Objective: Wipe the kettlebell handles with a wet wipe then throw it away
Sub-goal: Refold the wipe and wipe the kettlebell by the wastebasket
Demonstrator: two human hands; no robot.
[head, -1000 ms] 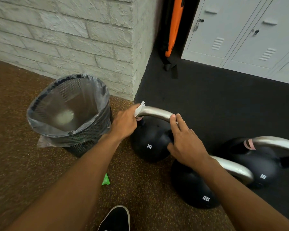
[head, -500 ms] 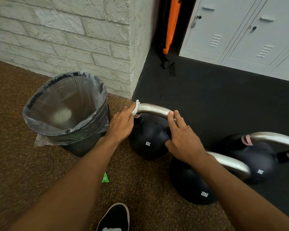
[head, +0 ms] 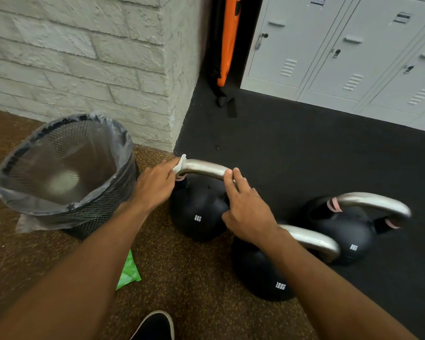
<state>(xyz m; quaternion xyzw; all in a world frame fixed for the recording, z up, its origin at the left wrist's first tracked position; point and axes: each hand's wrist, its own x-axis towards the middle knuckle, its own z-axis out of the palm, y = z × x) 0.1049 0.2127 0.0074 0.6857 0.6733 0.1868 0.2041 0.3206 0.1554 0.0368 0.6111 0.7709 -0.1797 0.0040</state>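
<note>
Risk: wet wipe (head: 179, 165) slipping free, as left hand (head: 155, 186) is pinching only a small wad against the handle (head: 204, 168) bend. Right hand (head: 248, 212), fingers straight, is resting on the handle's other end; an uneven push could be rocking the kettlebell (head: 196, 217). Bin (head: 123, 133) is standing just left of the pinching fingers.

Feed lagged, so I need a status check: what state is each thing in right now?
Wet wipe: bunched, pressed on the handle at its bin-side end.
Left hand: pinches the wipe.
Right hand: fingers rest on the same handle.
Kettlebells: upright.
Bin: upright, lined.
Lockers: shut.
</note>
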